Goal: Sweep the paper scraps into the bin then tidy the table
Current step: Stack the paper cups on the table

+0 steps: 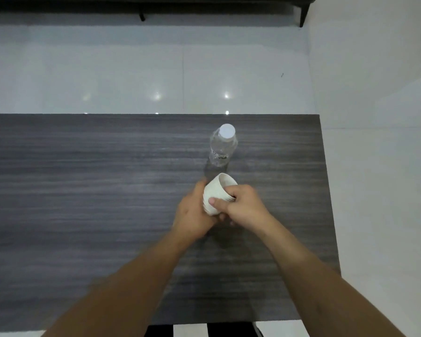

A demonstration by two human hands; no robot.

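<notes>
Left hand [192, 215], right hand [241, 203] both gripping white paper cup stack [216, 190] — capped clear water bottle [223, 145] standing behind on dark woodgrain table [83, 190]; label unreadable.

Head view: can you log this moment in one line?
both hands: left hand, right hand hold white cup | bottle upright | no scraps visible

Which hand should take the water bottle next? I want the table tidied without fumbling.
Probably right. The water bottle stands upright just beyond the white paper cups, more in line with the right hand; the left hand cradles the cups from below.
</notes>
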